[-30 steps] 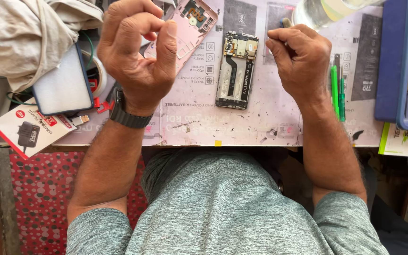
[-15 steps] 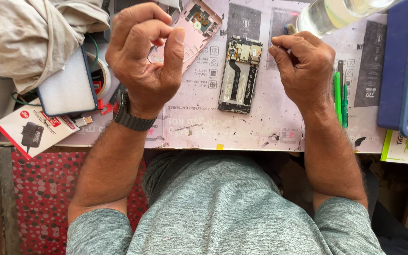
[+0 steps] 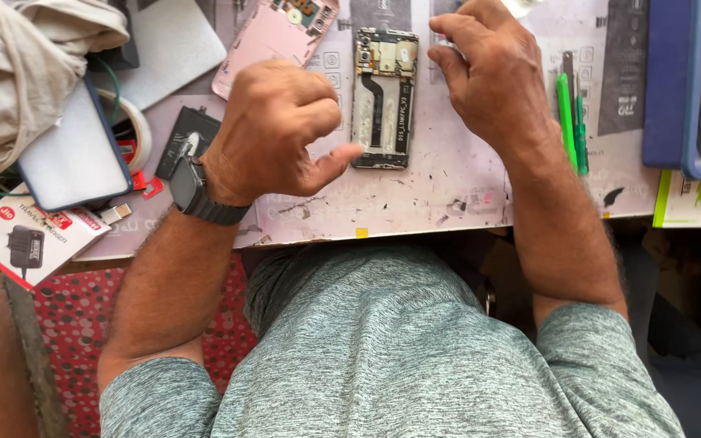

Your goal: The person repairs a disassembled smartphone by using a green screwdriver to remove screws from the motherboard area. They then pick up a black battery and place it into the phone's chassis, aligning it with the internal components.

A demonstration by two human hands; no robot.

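An opened phone (image 3: pixel 383 97), its back removed and circuitry showing, is lying flat on the counter (image 3: pixel 448 186) between the hands, its long axis running away from the person and its camera end pointing to the far edge. The left hand (image 3: pixel 273 134) is curling into a loose empty fist just beside it. The right hand (image 3: pixel 492 77) is hovering half-closed; whether it is gripping anything cannot be told. A blue tray (image 3: pixel 671 89) at the right is holding tubes.

The work table carries a pale repair mat (image 3: pixel 448 191), and on it lie an opened phone frame (image 3: pixel 383 97), a pink back cover (image 3: pixel 265 36), green tools (image 3: pixel 571 122) and a blue tray (image 3: pixel 675 97).
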